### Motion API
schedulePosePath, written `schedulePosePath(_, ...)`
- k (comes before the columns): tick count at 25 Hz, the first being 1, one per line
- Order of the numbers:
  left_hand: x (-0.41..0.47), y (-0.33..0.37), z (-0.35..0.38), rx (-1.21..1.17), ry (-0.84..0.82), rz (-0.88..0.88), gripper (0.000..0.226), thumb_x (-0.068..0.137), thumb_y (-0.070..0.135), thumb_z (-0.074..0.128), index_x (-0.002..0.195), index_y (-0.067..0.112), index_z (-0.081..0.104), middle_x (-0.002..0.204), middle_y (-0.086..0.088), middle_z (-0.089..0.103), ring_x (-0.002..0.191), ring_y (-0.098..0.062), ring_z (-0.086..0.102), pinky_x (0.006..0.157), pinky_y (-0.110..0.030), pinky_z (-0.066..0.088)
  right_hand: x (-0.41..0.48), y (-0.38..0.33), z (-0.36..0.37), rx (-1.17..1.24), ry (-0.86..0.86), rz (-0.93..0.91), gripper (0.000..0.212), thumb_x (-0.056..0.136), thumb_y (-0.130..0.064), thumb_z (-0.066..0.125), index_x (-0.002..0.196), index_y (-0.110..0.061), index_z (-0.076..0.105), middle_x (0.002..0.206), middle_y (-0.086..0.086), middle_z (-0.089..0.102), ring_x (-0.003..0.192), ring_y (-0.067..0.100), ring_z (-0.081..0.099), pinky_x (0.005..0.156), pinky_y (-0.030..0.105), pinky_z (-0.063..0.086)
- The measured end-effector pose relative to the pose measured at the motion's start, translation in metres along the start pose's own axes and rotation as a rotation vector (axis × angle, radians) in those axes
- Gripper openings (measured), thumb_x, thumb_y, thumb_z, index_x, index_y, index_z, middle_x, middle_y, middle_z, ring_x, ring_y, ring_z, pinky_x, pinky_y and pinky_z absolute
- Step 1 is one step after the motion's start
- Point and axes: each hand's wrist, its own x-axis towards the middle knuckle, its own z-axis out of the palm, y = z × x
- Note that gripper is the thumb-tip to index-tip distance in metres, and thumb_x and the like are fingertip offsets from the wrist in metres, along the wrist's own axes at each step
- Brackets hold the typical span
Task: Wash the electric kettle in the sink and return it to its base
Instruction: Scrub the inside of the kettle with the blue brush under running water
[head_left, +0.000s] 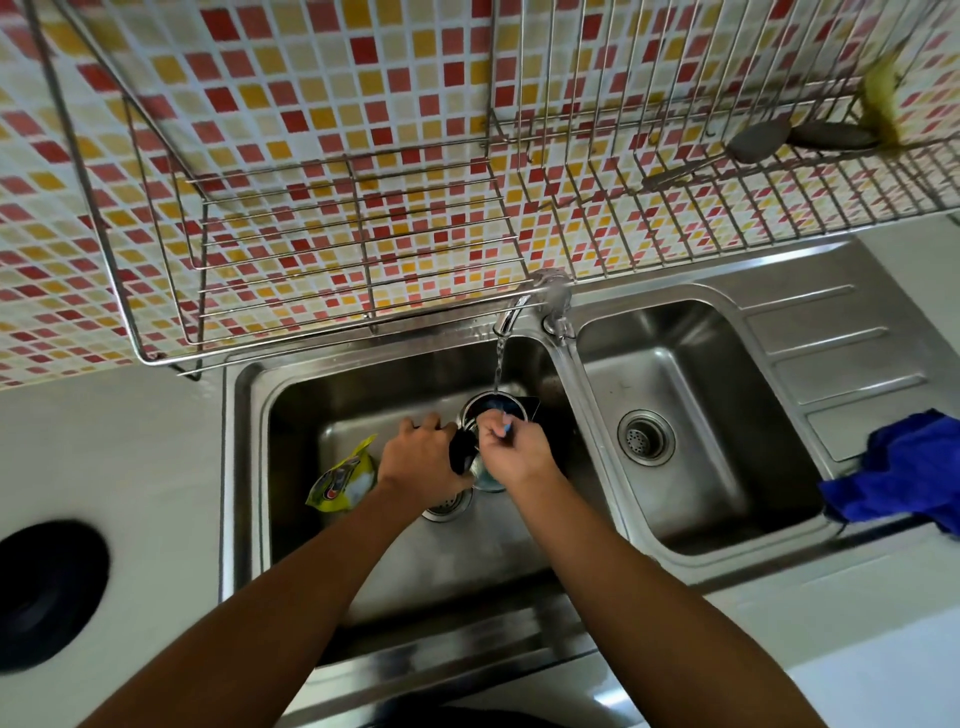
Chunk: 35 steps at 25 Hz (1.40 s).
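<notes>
Steel round kettle (469, 411), left hand (421, 457) gripping | right hand (511, 453) pinches blue tool (506, 423)

I have my left grip (421, 457) on the kettle (493, 409) in the left basin (311, 405), right grip (511, 449) with a scrubber (506, 419) over its mouth, tap (511, 312) behind, sachet (343, 480) left of both, second basin (727, 405) and cloth (904, 467) right, base (49, 592) far left on the table (130, 441).

Small red, orange, yellow and white mosaic tiles cover the wall (311, 78) behind a white countertop (130, 441). A steel wire dish rack (363, 244) hangs against the tiles. A crumpled blue cloth (904, 473) lies far right, under soft, even light.
</notes>
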Motion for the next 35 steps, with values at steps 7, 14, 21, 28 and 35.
schedulePosePath(7, 0.002, -0.005, 0.004, -0.012, 0.036, 0.019, 0.09, 0.059, 0.077, 0.027, 0.125, 0.024, 0.057, 0.117, -0.002, 0.06, 0.111, -0.03, 0.056, 0.088, -0.045, 0.053, -0.059, -0.016, -0.013, -1.014, 0.107, -0.037, 0.01, 0.099, -0.012, 0.038, 0.097, -0.009, 0.047, 0.065, 0.002, 0.043, 0.037, 0.006, 0.033, 0.029, 0.017, 0.019)
schedulePosePath(14, -0.003, -0.002, -0.001, -0.013, 0.08, 0.024, 0.088, 0.063, 0.077, 0.026, 0.126, 0.024, 0.057, 0.117, -0.005, 0.057, 0.106, -0.032, 0.057, 0.085, -0.044, 0.055, -0.038, -0.033, 0.03, -2.844, 0.001, -0.204, 0.032, 0.096, -0.01, 0.041, 0.12, -0.001, 0.06, 0.1, 0.014, 0.063, 0.086, 0.025, 0.062, 0.066, 0.025, 0.045)
schedulePosePath(21, 0.004, -0.005, 0.01, 0.008, 0.018, 0.02, 0.083, 0.066, 0.077, 0.028, 0.125, 0.025, 0.056, 0.117, -0.002, 0.062, 0.113, -0.031, 0.055, 0.086, -0.046, 0.051, -0.004, -0.019, 0.032, -3.443, 0.114, -0.559, 0.032, 0.092, -0.011, 0.053, 0.123, -0.008, 0.061, 0.127, 0.012, 0.061, 0.115, 0.032, 0.06, 0.088, 0.042, 0.05)
schedulePosePath(28, -0.004, 0.0, -0.003, 0.011, 0.041, -0.001, 0.078, 0.073, 0.073, 0.039, 0.13, 0.023, 0.055, 0.12, -0.006, 0.058, 0.108, -0.033, 0.058, 0.086, -0.042, 0.053, 0.02, -0.014, 0.035, -3.285, -0.006, -0.095, 0.024, 0.091, -0.011, 0.052, 0.111, -0.003, 0.064, 0.109, 0.016, 0.067, 0.091, 0.029, 0.063, 0.086, 0.039, 0.053)
schedulePosePath(35, -0.008, 0.002, -0.007, 0.005, 0.026, -0.009, 0.076, 0.075, 0.072, 0.046, 0.133, 0.023, 0.053, 0.124, -0.005, 0.057, 0.112, -0.034, 0.055, 0.089, -0.042, 0.053, 0.014, -0.02, 0.027, -3.295, 0.186, -0.426, 0.031, 0.092, -0.014, 0.053, 0.121, -0.007, 0.061, 0.123, 0.014, 0.061, 0.111, 0.033, 0.06, 0.089, 0.042, 0.049)
